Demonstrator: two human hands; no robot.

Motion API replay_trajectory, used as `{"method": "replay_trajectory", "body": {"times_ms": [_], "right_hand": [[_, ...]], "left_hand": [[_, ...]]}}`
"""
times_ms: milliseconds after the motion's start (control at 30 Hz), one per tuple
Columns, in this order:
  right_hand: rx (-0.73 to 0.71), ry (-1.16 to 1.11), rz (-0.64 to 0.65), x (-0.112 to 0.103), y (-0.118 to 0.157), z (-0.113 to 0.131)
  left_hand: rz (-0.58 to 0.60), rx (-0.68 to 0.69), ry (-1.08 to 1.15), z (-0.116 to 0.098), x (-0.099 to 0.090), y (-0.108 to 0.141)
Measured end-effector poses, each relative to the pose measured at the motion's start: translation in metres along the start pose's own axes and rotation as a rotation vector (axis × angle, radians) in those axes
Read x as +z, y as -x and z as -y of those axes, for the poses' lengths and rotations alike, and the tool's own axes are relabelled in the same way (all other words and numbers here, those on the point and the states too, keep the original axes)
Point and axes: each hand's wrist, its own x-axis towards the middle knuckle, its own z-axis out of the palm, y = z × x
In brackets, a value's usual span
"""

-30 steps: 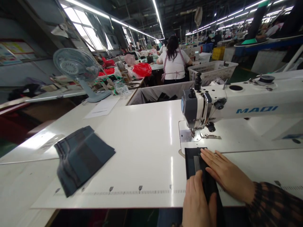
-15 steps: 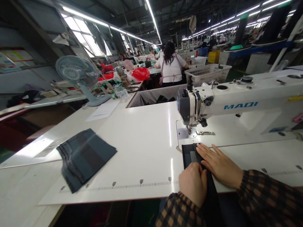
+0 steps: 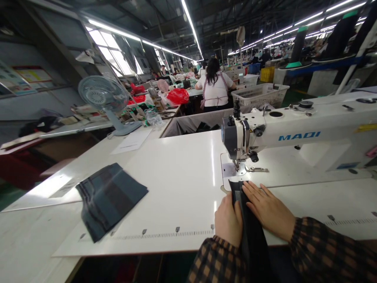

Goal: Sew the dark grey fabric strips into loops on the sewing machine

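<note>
A long strip of dark fabric (image 3: 250,228) lies in front of the sewing machine (image 3: 273,133) and hangs over the table's near edge. My left hand (image 3: 229,220) grips its left side, thumb on top and the other fingers partly hidden. Flat on the right side of the cloth rests my right hand (image 3: 268,208), fingers stretched toward the machine. The fabric's far end lies just short of the presser foot (image 3: 236,166), apart from it. Along that end the left edge looks folded, with a greyish strip showing.
On the left of the white table (image 3: 176,177) lies a stack of dark cut fabric pieces (image 3: 113,198). Behind it are a paper sheet (image 3: 131,140) and a fan (image 3: 107,102). A co-worker (image 3: 216,86) sits ahead, beside a white plastic basket (image 3: 262,93).
My left hand has shifted left, from on top of the fabric to its left edge. The fabric's left side is drawn in and narrower. My right hand stays on the cloth.
</note>
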Motion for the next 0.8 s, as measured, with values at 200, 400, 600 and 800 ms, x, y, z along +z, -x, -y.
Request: {"method": "replay_trajectory", "body": {"times_ms": [200, 400, 600, 800], "right_hand": [[0.026, -0.081, 0.006, 0.001, -0.002, 0.003], [0.001, -0.138, 0.009, -0.002, 0.0, 0.0], [-0.042, -0.241, 0.013, -0.01, 0.0, -0.007], [-0.031, -0.234, 0.013, -0.009, 0.0, -0.007]], "left_hand": [[0.144, 0.019, -0.298, -0.021, 0.012, -0.017], [0.091, 0.15, 0.043, -0.005, -0.001, -0.031], [0.163, 0.15, -0.191, -0.008, 0.004, -0.031], [0.183, 0.116, -0.297, -0.013, 0.007, -0.032]]}}
